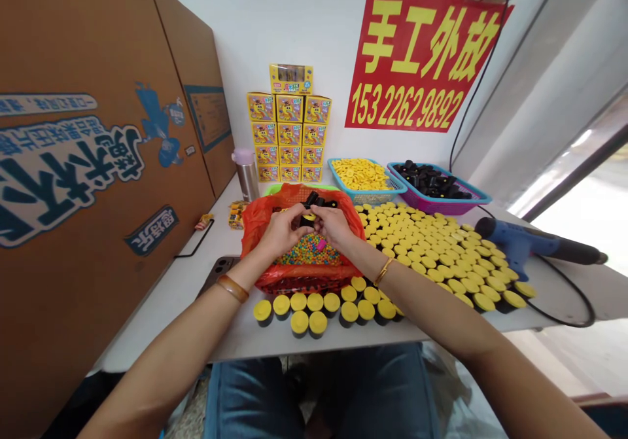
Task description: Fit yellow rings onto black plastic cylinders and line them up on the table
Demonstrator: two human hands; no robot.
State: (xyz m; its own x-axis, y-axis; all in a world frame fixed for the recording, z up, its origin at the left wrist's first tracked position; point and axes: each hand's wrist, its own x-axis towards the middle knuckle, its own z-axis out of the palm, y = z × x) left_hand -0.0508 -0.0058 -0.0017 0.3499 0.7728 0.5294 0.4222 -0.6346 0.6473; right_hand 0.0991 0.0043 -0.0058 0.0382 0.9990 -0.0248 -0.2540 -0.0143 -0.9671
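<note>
Both hands meet over a basket lined with a red plastic bag [255, 220]. Between them is a small black cup with a yellow lid [308, 217]. My left hand [285, 231] grips it from the left, fingers curled round its side. From the right, my right hand [333, 224] pinches the same cup. Below them, small multicoloured candy beads [299, 253] fill the basket's near part, with a pink scoop-like piece [321, 245] lying on them. More black cups [318, 201] lie behind my fingers, partly hidden.
Many yellow-lidded black cups [426, 246] stand to the right and along the front edge. Behind are baskets of yellow lids [360, 174] and black cups [432, 180]. A blue heat gun [520, 239] lies far right, cartons [98, 131] stand left, and a bottle [246, 176] is near stacked boxes [289, 135].
</note>
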